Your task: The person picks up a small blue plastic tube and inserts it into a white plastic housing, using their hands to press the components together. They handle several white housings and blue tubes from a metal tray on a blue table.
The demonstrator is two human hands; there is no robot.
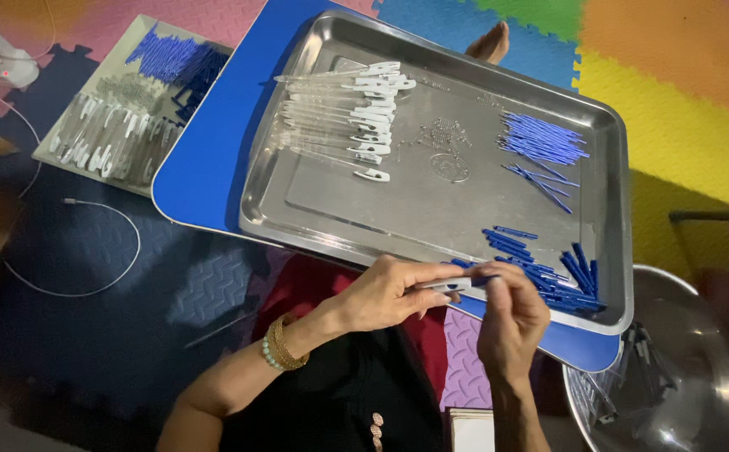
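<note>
My left hand point(385, 293) and my right hand point(511, 322) meet over the near rim of a steel tray point(431, 192). Together they pinch one clear pen barrel with a white cap point(450, 285); the right fingers are at its blue end. On the tray lie a row of clear pens with white caps point(347, 117), a bundle of thin blue refills point(542, 138) and a heap of blue caps point(561, 280) just beyond my right hand. A gold bangle and bead bracelet point(281, 343) circle my left wrist.
The tray rests on a blue board point(205, 159). A flat box of more pen parts point(126, 109) lies at the far left. A steel bowl point(674, 368) holding several pieces sits at lower right. A white cable point(88, 251) loops on the dark foam mat.
</note>
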